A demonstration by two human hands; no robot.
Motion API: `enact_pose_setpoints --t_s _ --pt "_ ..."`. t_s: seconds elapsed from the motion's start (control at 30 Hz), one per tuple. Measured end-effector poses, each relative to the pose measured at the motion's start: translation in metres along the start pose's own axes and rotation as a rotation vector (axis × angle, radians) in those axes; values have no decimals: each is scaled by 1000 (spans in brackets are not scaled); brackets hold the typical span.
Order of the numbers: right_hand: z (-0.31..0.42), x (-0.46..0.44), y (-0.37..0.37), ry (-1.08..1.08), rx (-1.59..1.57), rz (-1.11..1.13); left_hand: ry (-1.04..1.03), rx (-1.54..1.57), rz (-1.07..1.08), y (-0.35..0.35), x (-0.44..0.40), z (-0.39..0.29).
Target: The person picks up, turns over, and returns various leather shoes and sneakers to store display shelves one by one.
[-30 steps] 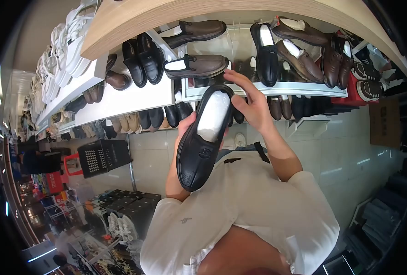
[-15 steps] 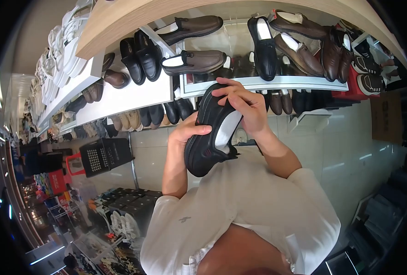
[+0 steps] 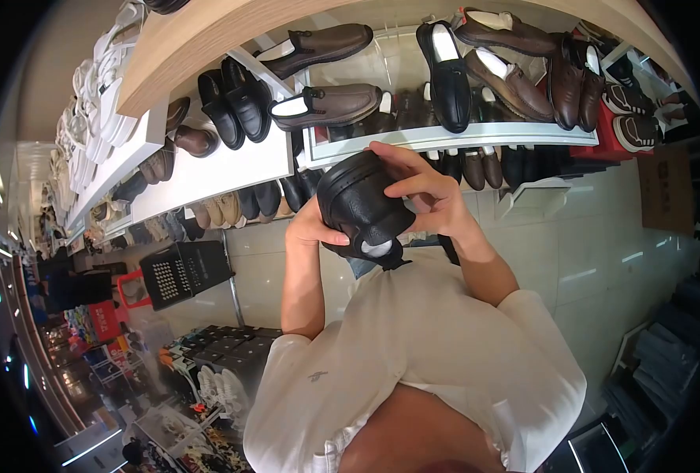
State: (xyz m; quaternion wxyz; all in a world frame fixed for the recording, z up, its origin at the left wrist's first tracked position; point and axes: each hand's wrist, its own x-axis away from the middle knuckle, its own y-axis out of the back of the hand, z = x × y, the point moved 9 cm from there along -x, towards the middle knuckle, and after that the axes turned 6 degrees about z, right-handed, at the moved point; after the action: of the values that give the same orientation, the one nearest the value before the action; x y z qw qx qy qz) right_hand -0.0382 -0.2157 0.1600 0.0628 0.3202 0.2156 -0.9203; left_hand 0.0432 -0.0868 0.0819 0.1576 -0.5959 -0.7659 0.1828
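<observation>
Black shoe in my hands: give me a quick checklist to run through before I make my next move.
1. Left hand on the black shoe: ok, thumb against its side.
2. Right hand on the shoe: ok, fingers on the other side.
3. White stuffing inside: ok, a bit shows at the opening.
4. Whole inside in view: not ok, mostly hidden at this tilt.
5. Size mark: cannot tell, none readable.
</observation>
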Motion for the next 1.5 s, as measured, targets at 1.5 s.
enact_pose_setpoints --t_s 1.5 --pt "-128 123 147 -619 -210 -932 103 287 -511 41 -28 113"
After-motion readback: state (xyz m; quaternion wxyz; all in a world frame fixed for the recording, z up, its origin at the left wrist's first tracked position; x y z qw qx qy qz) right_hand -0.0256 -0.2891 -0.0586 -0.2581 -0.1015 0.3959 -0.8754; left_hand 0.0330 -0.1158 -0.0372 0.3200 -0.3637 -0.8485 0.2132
